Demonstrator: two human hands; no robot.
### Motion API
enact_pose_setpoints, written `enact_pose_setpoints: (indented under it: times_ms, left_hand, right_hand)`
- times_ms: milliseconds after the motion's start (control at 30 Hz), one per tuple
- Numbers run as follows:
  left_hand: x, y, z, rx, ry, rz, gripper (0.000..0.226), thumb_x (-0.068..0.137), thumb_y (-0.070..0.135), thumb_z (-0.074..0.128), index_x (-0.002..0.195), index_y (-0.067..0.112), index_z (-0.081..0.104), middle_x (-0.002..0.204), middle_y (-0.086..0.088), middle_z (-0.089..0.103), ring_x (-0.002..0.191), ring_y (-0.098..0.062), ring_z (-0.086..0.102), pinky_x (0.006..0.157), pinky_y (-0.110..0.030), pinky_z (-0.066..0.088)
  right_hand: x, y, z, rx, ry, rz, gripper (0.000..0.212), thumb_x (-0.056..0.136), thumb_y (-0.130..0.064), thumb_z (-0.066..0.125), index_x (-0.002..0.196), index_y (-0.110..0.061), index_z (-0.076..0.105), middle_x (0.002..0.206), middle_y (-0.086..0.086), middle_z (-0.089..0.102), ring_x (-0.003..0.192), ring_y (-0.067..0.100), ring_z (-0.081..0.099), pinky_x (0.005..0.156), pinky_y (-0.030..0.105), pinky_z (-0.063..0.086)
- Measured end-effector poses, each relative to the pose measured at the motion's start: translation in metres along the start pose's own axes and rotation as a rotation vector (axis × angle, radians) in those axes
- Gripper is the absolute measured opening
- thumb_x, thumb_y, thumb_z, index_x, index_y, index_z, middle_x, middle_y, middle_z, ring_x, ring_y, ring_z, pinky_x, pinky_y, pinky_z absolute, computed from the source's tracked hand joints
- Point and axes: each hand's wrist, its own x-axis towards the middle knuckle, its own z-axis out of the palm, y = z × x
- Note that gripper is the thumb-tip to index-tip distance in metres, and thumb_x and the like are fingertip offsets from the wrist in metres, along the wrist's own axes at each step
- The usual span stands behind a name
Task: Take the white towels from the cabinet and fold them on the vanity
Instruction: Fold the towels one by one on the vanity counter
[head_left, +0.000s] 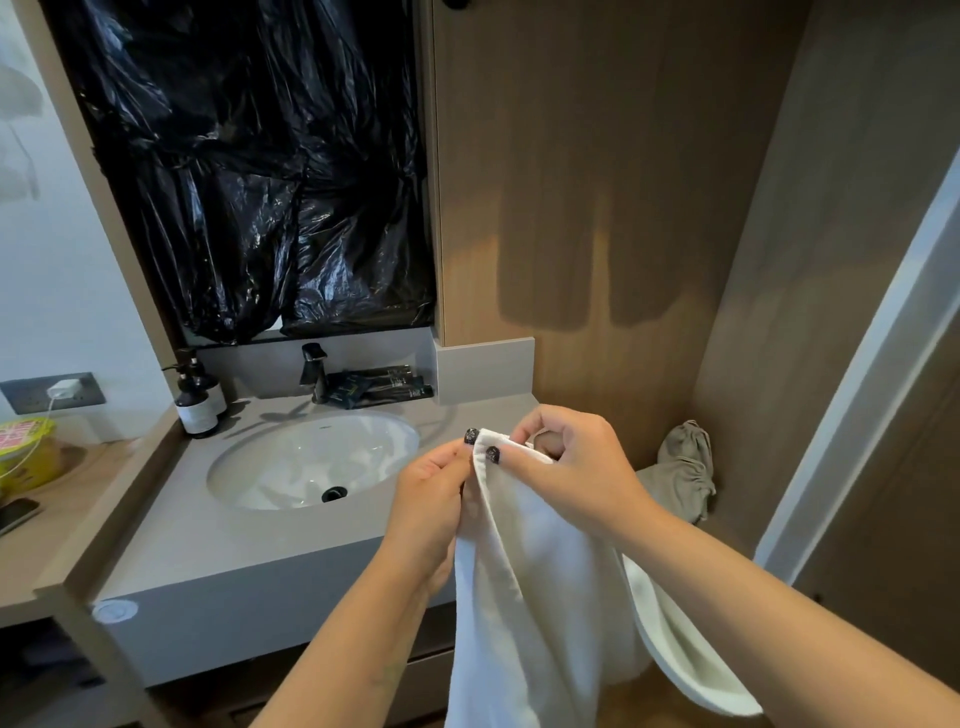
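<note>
Fingers of left hand (434, 480) and right hand (566, 457) pinch same top corner of white towel (535, 597); long axis hangs straight down, beside vanity (234, 551); hands must part along edge.

**Where each thing stands at the vanity**

The sink (311, 457) is set into the tabletop (218, 551), toward its left half. Behind the sink stands the faucet (315, 371), and just right of the faucet lie small packets and tubes (384, 387) against the back ledge. Two pump bottles (196, 400) stand at the back left corner of the tabletop. Above the ledge hangs a plastic sheet (260, 171). Left of the tabletop is a lower shelf (47, 519) with a container (28, 452) and a phone (18, 514) on it; behind them a charger (63, 388) sits in a wall socket. Right of the tabletop, a cloth bag (683, 467) rests in the wooden niche. In front of the tabletop's right end, the left hand (431, 499) and right hand (566, 462) hold the top of a towel (540, 597), which hangs down below the tabletop's edge.
</note>
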Motion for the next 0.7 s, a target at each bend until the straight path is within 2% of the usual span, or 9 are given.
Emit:
enact_pose_setpoints:
  times_ms: [100,200,300,367,433,500,533,633,700]
  left_hand:
    - [0.001,0.000,-0.002,0.022,0.015,0.017,0.026,0.096,0.015,0.058,0.079,0.013,0.077,0.072,-0.009,0.064,0.065,-0.017,0.055,0.064,-0.030,0.047]
    - [-0.002,0.000,-0.002,0.062,-0.033,0.045,0.025,0.096,0.016,0.058,0.081,0.016,0.078,0.071,-0.005,0.070,0.062,-0.013,0.060,0.057,-0.023,0.049]
    - [-0.004,-0.001,-0.001,0.040,-0.050,0.035,0.024,0.094,0.022,0.062,0.077,0.015,0.077,0.065,-0.002,0.065,0.057,-0.010,0.057,0.052,-0.020,0.047]
    - [-0.005,0.000,-0.004,0.030,-0.087,0.029,0.027,0.093,0.034,0.062,0.076,0.019,0.077,0.065,0.001,0.064,0.059,-0.008,0.057,0.055,-0.019,0.048]
    - [-0.006,0.002,-0.007,0.068,-0.202,0.056,0.024,0.089,0.040,0.062,0.083,0.024,0.079,0.075,0.004,0.072,0.068,-0.010,0.067,0.064,-0.021,0.053]
    - [-0.007,0.004,-0.011,0.093,-0.271,0.078,0.021,0.085,0.035,0.067,0.101,0.026,0.078,0.097,-0.006,0.077,0.091,-0.022,0.073,0.081,-0.033,0.057]
    - [-0.007,0.005,-0.013,0.087,-0.279,0.082,0.021,0.085,0.030,0.068,0.104,0.024,0.077,0.101,-0.010,0.077,0.093,-0.025,0.072,0.082,-0.036,0.057]
    - [-0.009,0.001,-0.012,0.114,-0.223,0.112,0.015,0.092,0.016,0.066,0.099,0.023,0.077,0.096,-0.011,0.077,0.083,-0.020,0.073,0.071,-0.029,0.059]
    - [-0.008,-0.005,-0.007,0.146,-0.137,0.113,0.018,0.096,0.013,0.063,0.097,0.023,0.077,0.091,-0.008,0.078,0.079,-0.017,0.072,0.067,-0.025,0.058]
  right_hand:
    - [-0.004,0.001,-0.002,0.061,0.039,-0.001,0.017,0.085,-0.025,0.076,0.073,-0.017,0.068,0.043,-0.010,0.039,0.044,0.008,0.026,0.047,0.022,0.023]
    - [-0.006,0.002,-0.001,0.040,0.060,0.033,0.018,0.084,-0.024,0.077,0.071,-0.018,0.066,0.040,-0.012,0.037,0.042,0.008,0.028,0.048,0.022,0.025]
    - [-0.004,0.003,-0.002,0.023,0.077,0.083,0.022,0.080,-0.024,0.080,0.066,-0.020,0.064,0.038,-0.013,0.036,0.040,0.008,0.028,0.046,0.018,0.026]
    - [0.000,0.004,-0.004,0.039,0.075,0.120,0.024,0.078,-0.024,0.082,0.064,-0.018,0.063,0.037,-0.013,0.034,0.040,0.007,0.026,0.044,0.017,0.023]
    - [0.003,0.006,-0.007,0.082,0.063,0.156,0.026,0.076,-0.024,0.084,0.063,-0.015,0.063,0.038,-0.014,0.034,0.040,0.006,0.024,0.042,0.016,0.023]
    - [0.006,0.008,-0.007,0.130,0.059,0.182,0.027,0.075,-0.023,0.085,0.062,-0.013,0.063,0.039,-0.014,0.036,0.039,0.005,0.026,0.042,0.014,0.024]
    - [0.008,0.009,-0.007,0.152,0.061,0.184,0.027,0.077,-0.023,0.083,0.063,-0.012,0.063,0.040,-0.014,0.038,0.039,0.004,0.028,0.042,0.013,0.025]
    - [0.007,0.016,-0.008,0.233,0.103,0.148,0.022,0.090,-0.017,0.069,0.069,-0.009,0.066,0.044,-0.008,0.048,0.042,0.005,0.039,0.046,0.014,0.033]
    - [0.001,0.025,-0.010,0.353,0.166,0.155,0.024,0.095,-0.015,0.062,0.071,-0.015,0.065,0.050,-0.003,0.054,0.047,0.010,0.047,0.050,0.016,0.039]
